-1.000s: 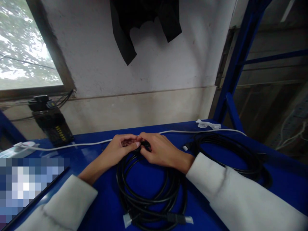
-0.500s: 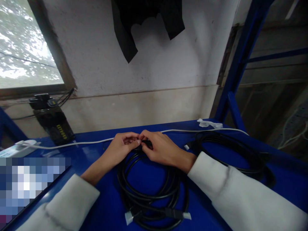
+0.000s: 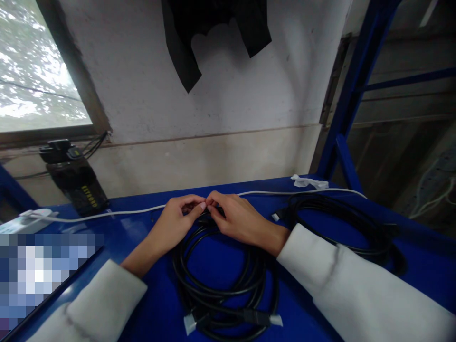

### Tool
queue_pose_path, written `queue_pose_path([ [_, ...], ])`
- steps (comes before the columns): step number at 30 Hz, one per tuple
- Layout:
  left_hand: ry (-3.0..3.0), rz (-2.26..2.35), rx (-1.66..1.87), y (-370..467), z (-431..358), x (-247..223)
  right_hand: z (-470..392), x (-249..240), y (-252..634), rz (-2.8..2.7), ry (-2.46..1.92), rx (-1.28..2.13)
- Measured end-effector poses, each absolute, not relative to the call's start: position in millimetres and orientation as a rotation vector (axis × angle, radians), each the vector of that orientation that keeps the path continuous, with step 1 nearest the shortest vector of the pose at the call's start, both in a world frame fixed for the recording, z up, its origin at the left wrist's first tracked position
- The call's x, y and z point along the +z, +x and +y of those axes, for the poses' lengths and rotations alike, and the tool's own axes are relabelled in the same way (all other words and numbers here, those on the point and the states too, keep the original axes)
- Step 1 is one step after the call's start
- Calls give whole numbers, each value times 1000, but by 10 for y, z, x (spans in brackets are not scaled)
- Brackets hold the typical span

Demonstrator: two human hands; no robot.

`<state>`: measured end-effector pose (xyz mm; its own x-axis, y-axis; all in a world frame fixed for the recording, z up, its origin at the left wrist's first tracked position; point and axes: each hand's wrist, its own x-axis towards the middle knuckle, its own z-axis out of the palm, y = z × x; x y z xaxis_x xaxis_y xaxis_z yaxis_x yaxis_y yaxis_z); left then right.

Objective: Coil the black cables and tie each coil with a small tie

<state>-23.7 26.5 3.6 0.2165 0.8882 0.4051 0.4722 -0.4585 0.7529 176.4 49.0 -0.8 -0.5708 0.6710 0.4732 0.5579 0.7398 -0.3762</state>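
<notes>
A coiled black cable (image 3: 221,289) lies on the blue table (image 3: 142,313), with two connectors under pale covers at its near side. At the coil's far edge, my left hand (image 3: 181,216) and my right hand (image 3: 231,213) meet, fingertips nearly touching. Both hands are pinched closed there, around something small and dark that the fingers mostly hide. Beneath the fingers, the coil's far strands pass close together.
Right of my hands lies a second black cable coil (image 3: 338,223) with a connector. Behind run a white cord (image 3: 124,212) and a crumpled white scrap (image 3: 308,182). A dark bottle (image 3: 76,178) and a white power strip (image 3: 26,223) stand at the left.
My fingertips have shifted slightly, and the dark strands that showed between them are now more hidden. Both hands remain at the coil's far edge.
</notes>
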Motion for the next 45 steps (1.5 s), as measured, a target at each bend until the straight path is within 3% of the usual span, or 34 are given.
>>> queue_pose_path([
  [45, 2148, 1363, 1229, -242, 261, 31, 551, -72, 1754, -2273, -886, 245],
])
